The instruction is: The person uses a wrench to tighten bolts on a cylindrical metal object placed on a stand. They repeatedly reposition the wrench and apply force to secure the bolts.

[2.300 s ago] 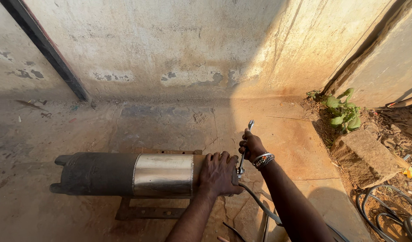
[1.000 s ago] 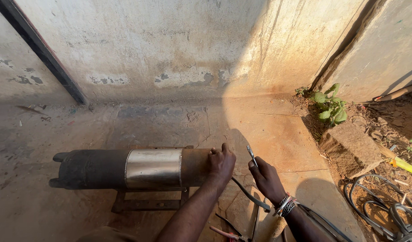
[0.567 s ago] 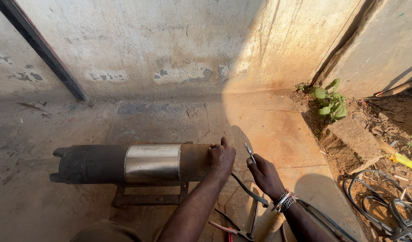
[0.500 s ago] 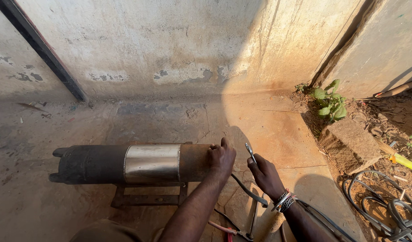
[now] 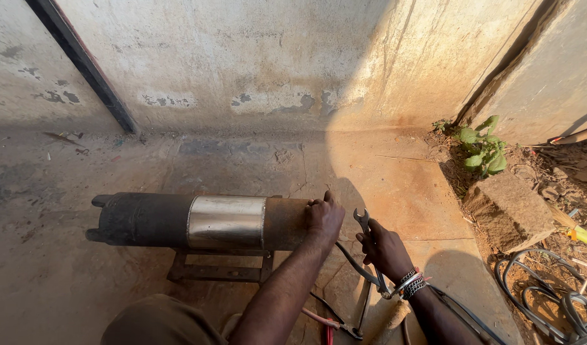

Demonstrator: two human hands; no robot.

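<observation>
A long dark cylinder with a shiny steel band, a pump motor, lies on its side on a low metal stand on the concrete floor. My left hand rests over its right end, fingers curled on the casing. Just to the right, my right hand grips a metal spanner with its open jaw pointing up, a little apart from the cylinder's end. Beaded bracelets sit on that wrist. Black cables run from the cylinder's end under my right arm.
A stained concrete wall rises behind, with a dark slanted bar at the left. A stone block, a small green plant and loose soil lie at the right. Coiled hose sits bottom right. Pliers with red handles lie near my arms.
My right hand has come down from above the cylinder's end to beside it, still holding the spanner. My left hand has stayed on the cylinder's right end.
</observation>
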